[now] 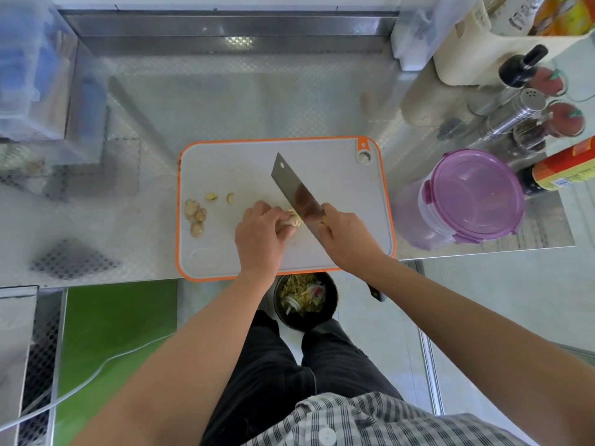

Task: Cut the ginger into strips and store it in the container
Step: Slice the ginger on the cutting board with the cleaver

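Pale yellow ginger lies near the middle of the cutting board, a little toward its front edge. The left hand holds it down on the board. The fingers are curled over the top of the piece and pressed close together, so only the right end of the ginger shows. The flat blade of the cleaver stands against this cut end, with its tip pointing away from the person and to the left. The right hand grips the cleaver where the blade meets the handle. Its fingers are wrapped tight around it, and the dark end of the handle comes out under the wrist.

On the left part of the board lie three knobby ginger pieces, touching each other, and two small offcuts just behind them.

The board is grey-white with an orange rim and rests on a steel counter, its front edge at the front edge of the counter. To the right of the board, apart from it, stands the container, clear with a purple lid clipped on. Behind the container there are bottles and a metal shaker. Below the counter edge, between the person's legs, a dark round bin holds yellowish shreds and scraps.
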